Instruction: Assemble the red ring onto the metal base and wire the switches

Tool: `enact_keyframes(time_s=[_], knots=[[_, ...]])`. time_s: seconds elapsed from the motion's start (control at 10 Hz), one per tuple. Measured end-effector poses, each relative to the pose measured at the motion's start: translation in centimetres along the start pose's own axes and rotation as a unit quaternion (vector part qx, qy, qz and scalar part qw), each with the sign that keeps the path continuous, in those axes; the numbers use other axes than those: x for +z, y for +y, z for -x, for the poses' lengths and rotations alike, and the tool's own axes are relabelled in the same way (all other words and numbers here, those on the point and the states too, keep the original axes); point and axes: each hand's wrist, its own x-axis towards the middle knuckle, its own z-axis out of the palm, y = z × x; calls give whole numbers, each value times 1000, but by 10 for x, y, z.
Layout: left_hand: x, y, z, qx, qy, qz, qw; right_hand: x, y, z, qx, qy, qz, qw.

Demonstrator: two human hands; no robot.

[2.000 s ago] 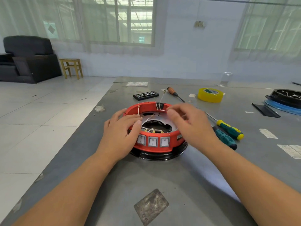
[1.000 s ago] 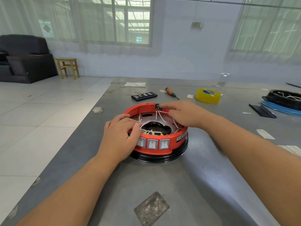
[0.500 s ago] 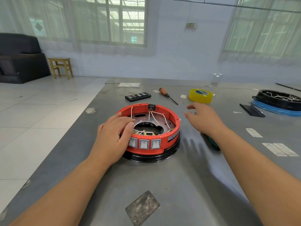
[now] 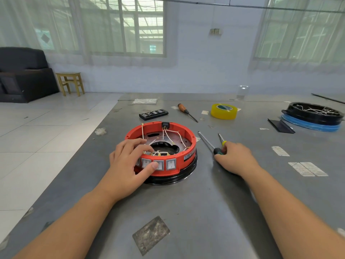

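**Red ring seated on the base, one hand on it, the other at the screwdrivers**

Red ring (image 4: pixel 188 146) seated on the metal base (image 4: pixel 183 142), with a black rim (image 4: pixel 188 173) under it, all on the grey desk (image 4: pixel 196 212). Three grey rocker switches (image 4: pixel 170 164) in the ring's near wall, one small black switch (image 4: pixel 165 125) in its far wall. Thin white wires (image 4: pixel 172 131) running from the black switch down to the base plate, more wire ends gathered just behind the three near switches.

Left hand (image 4: pixel 127 165) resting on the near left part of the red ring: fingers loosely bent over the rim toward the inside, thumb pressed flat against the front of the switches. Grip relaxed and spread here, nothing pinched.

Right hand (image 4: pixel 235 159) on the desk, right of the red ring and apart from it, laid over the handles of two screwdrivers (image 4: pixel 206 142). Both metal shafts sticking out from under the fingers, pointing away from the person. Fingers curled down on the handles, but whether really closed around them or only resting, cannot tell.

Behind the red ring: a black flat case (image 4: pixel 153 114), a wooden-handled screwdriver (image 4: pixel 186 112) and a yellow tape roll (image 4: pixel 224 111). Far right of the red ring: a second black round housing (image 4: pixel 313 113) on a blue plate (image 4: pixel 309 124), with loose white wires inside. Near the person, in front of the red ring, a dark worn patch (image 4: pixel 151 235) on the desk.
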Motion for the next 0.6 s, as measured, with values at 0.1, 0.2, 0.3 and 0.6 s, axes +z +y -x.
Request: enact_keyframes(time_s=[0.1, 0.2, 0.3, 0.6], knots=[[1, 5, 0, -15, 17, -19, 1000, 6, -21, 15, -16, -3, -12, 1000], [2, 8, 5, -32, 23, -18, 999, 15, -41, 34, -39, -3, -17, 999], [1, 9, 16, -59, 48, 0, 997, 20, -58, 50, -64, -13, -73, 995], [-13, 12, 28, -93, 7, 61, 994, 26, -77, 75, -18, -15, -131, 991]])
